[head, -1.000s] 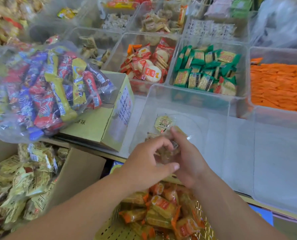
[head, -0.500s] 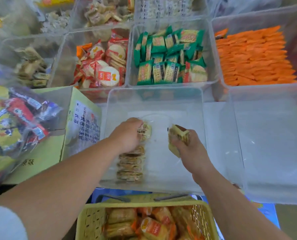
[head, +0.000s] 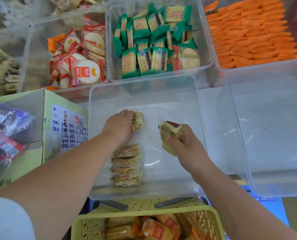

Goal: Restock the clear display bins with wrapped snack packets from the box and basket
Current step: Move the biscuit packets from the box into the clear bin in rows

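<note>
Barely shifted, left hand (head: 119, 126) pinches a packet (head: 137, 120), right hand (head: 185, 146) a bundle (head: 170, 131), bin floor (head: 151, 135) bare between.

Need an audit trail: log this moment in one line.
left hand grips packet; right hand grips second packet; clear bin holds packet row

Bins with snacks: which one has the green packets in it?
The top-middle clear bin, straight behind the nearly empty bin. Its green packets set it apart: the left neighbour holds red-and-white packets, the right neighbour orange packets.
</note>
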`<state>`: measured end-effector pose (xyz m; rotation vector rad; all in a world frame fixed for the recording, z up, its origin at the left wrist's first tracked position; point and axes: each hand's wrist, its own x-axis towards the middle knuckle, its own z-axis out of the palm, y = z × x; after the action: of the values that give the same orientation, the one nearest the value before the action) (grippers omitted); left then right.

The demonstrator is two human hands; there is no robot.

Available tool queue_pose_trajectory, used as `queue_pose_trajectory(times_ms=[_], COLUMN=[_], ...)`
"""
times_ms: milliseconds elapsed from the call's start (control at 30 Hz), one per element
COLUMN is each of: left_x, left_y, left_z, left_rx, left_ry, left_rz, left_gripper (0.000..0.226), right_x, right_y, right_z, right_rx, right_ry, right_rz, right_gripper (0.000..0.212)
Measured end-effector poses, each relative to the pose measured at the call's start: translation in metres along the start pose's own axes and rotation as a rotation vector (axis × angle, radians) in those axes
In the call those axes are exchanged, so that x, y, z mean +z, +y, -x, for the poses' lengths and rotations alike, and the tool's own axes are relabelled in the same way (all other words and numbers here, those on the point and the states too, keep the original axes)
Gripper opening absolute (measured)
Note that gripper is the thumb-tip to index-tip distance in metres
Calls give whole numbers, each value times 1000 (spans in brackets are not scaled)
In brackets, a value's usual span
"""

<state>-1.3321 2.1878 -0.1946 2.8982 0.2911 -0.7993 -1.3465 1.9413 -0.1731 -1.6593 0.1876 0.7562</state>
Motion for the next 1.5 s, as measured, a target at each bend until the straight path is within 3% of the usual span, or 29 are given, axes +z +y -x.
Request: queue_pose_trajectory(times_ms=[200,400,500,633,767,967,1167,1300,1367,1433,1500], left_x=[-20,-43,-40,-28,-19,-17,-16,-20,-19,-16,-9], left_y=[-6,-9,-4,-7,-13,-10,-5,-7,-9,-10,-11], left_z=[6,28,42,59,79,101,113,131,147,165,179], left_rx=[63,136,133,105,132,133,120,146,134,11,-181], left_ry=[-157,-393,-376,-352,-306,-246,-261,-187,10,248,329], left_rz=[-38,-122,-103,-99,-50,-18,-85,-39,50,179,347], left_gripper=[45,30,42,31,41,46,68,67,58,52,63], right_x=[1,3,3,4,10,35,92,110,113,113,113], right_y=[0,-1,-1,-5,-19,-64,-61,-46,-44,-42,-42], right_z=[-3,-4,-3,1,2,-45,-83,-83,-84,-85,-83], right_rx=[4,3,-4,-49,-118,-384,-390,-359,-354,-322,-287], right_ry=[-5,1,-2,-10,-73,-94,-304,-443,-459,-499,-554], right_rz=[28,108,153,206,249,678,1082,1130,1122,1084,1072], right_gripper=[16,9,19,26,15,33,32,52,52,48,49])
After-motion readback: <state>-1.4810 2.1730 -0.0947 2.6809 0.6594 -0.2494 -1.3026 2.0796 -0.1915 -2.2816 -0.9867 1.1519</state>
